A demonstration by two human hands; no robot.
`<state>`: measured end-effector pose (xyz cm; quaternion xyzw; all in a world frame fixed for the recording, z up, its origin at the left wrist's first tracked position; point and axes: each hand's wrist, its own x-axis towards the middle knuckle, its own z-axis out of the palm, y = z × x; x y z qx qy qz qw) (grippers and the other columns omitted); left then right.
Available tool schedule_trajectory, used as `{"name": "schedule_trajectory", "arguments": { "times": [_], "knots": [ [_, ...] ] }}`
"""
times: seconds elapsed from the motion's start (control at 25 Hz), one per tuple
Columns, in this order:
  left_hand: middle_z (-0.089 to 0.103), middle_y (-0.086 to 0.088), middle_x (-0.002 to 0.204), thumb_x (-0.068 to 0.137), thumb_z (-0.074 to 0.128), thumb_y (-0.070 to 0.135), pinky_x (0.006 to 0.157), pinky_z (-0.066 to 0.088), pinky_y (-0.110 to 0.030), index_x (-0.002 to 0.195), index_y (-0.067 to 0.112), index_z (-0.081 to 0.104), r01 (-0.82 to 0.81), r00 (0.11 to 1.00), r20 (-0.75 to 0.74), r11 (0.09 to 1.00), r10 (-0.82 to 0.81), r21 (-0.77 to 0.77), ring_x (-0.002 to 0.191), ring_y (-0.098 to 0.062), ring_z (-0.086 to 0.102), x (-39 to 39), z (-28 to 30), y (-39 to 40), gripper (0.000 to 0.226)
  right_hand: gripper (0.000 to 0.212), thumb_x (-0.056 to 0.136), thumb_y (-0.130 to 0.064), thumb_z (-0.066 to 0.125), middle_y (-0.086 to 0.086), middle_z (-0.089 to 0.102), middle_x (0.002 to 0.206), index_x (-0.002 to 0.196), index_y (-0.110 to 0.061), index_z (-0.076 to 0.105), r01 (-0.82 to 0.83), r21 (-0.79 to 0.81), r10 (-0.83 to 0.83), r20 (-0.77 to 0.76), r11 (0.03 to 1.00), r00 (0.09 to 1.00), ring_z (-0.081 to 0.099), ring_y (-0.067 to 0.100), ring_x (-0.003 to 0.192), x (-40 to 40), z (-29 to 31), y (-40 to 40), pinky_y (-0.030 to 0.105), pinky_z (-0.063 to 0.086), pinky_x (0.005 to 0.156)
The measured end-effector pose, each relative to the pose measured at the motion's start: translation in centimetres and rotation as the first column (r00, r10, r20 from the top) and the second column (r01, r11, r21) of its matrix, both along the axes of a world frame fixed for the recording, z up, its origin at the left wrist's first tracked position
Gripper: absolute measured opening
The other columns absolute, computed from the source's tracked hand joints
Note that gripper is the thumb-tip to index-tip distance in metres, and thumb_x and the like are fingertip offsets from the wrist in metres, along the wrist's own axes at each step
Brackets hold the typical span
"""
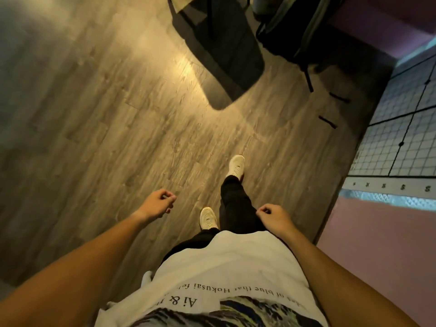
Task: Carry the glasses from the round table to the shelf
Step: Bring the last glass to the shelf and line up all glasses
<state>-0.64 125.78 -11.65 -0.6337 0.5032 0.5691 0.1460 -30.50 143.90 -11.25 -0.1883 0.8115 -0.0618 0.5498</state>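
Glasses are nowhere in sight, and neither hand carries any. The left hand (159,202) hangs loosely curled with fingers folded in on nothing; the right hand (274,216) is curled the same way, just above the dark trousers (236,204). White shoes (236,166) stand on the wooden floor (106,114). A dark chair (224,50) and a backpack (299,31) stand ahead, with a gridded mat (401,128) to the right.
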Motion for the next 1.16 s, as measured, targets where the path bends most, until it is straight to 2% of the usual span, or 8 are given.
{"name": "schedule_trajectory", "arguments": {
  "times": [0.12, 0.24, 0.36, 0.48, 0.64, 0.76, 0.96, 1.16],
  "knots": [
    [0.054, -0.007, 0.064, 0.097, 0.057, 0.016, 0.033, 0.032, -0.012, 0.084, 0.009, 0.054, 0.055, 0.995, 0.080, 0.996, -0.061, 0.074, 0.050, -0.017, 0.046, -0.8, -1.1, -2.5, 0.015, 0.016, 0.094, -0.024, 0.056, 0.000, 0.070, 0.093, 0.094, -0.019, 0.071, -0.128, 0.036, 0.127, 0.012, 0.991, 0.992, 0.063, 0.017, 0.090, -3.6, -0.5, -6.5, 0.033, 0.051, 0.082],
    [0.057, -0.006, 0.066, 0.096, 0.059, 0.018, 0.041, 0.037, -0.019, 0.081, 0.013, 0.055, 0.048, 0.989, 0.129, 0.984, -0.071, 0.171, 0.052, -0.017, 0.050, -3.2, -1.1, -6.5, 0.016, 0.018, 0.094, -0.024, 0.056, 0.001, 0.071, 0.092, 0.094, -0.016, 0.072, -0.194, 0.004, 0.194, -0.032, 0.981, 0.980, 0.063, 0.018, 0.090, -8.5, 0.1, -14.1, 0.031, 0.048, 0.079],
    [0.060, -0.003, 0.071, 0.094, 0.059, 0.008, 0.063, 0.043, -0.023, 0.074, 0.018, 0.059, -0.016, 0.998, 0.061, 1.000, 0.014, 0.021, 0.068, -0.018, 0.055, -7.6, 0.0, -12.9, 0.022, 0.015, 0.092, -0.021, 0.058, 0.002, 0.071, 0.089, 0.088, -0.017, 0.072, -0.292, 0.057, 0.296, -0.069, 0.955, 0.953, 0.063, 0.020, 0.088, -12.9, 0.3, -20.3, 0.029, 0.048, 0.077],
    [0.061, -0.004, 0.072, 0.093, 0.060, 0.012, 0.062, 0.042, -0.025, 0.081, 0.014, 0.064, -0.189, 0.982, -0.003, 0.971, 0.191, -0.150, 0.065, -0.016, 0.054, -11.2, 1.8, -21.6, 0.013, 0.016, 0.091, -0.022, 0.058, 0.005, 0.070, 0.081, 0.082, -0.014, 0.069, -0.380, 0.099, 0.390, -0.112, 0.920, 0.914, 0.064, 0.024, 0.084, -16.3, 0.5, -28.2, 0.032, 0.050, 0.074],
    [0.064, -0.005, 0.076, 0.093, 0.060, 0.017, 0.065, 0.043, -0.026, 0.088, 0.014, 0.065, -0.164, 0.986, -0.011, 0.977, 0.164, -0.136, 0.068, -0.015, 0.056, -13.0, 2.0, -29.0, 0.008, 0.018, 0.092, -0.024, 0.057, 0.005, 0.071, 0.083, 0.085, -0.013, 0.068, -0.493, 0.114, 0.502, -0.073, 0.863, 0.862, 0.064, 0.023, 0.084, -17.0, 0.5, -39.2, 0.033, 0.050, 0.074],
    [0.063, -0.003, 0.076, 0.094, 0.058, 0.008, 0.065, 0.044, -0.018, 0.080, 0.015, 0.065, -0.188, 0.982, -0.034, 0.981, 0.187, -0.049, 0.071, -0.012, 0.056, -13.2, 1.5, -35.7, 0.016, 0.018, 0.092, -0.025, 0.057, 0.006, 0.071, 0.085, 0.086, -0.012, 0.069, -0.493, 0.093, 0.499, -0.057, 0.865, 0.865, 0.065, 0.024, 0.084, -15.9, -0.4, -47.5, 0.037, 0.053, 0.077],
    [0.058, -0.009, 0.076, 0.098, 0.053, 0.014, 0.038, 0.036, -0.007, 0.095, 0.006, 0.060, -0.221, 0.975, -0.047, 0.968, 0.217, -0.118, 0.061, -0.013, 0.053, -10.4, 2.9, -54.3, 0.010, 0.016, 0.093, -0.025, 0.056, 0.007, 0.073, 0.098, 0.091, -0.017, 0.071, -0.466, 0.037, 0.468, -0.080, 0.884, 0.880, 0.065, 0.027, 0.095, -12.3, 0.6, -62.6, 0.041, 0.053, 0.088],
    [0.062, -0.010, 0.082, 0.098, 0.053, 0.020, 0.045, 0.034, -0.022, 0.094, 0.010, 0.060, -0.216, 0.971, 0.090, 0.973, 0.223, -0.086, 0.061, -0.018, 0.053, -7.8, 2.8, -67.9, 0.013, 0.013, 0.094, -0.026, 0.056, -0.001, 0.070, 0.091, 0.089, -0.024, 0.068, -0.356, -0.117, 0.341, -0.126, 0.927, 0.931, 0.064, 0.017, 0.085, -11.2, 2.9, -76.8, 0.034, 0.052, 0.077]
  ]
}}
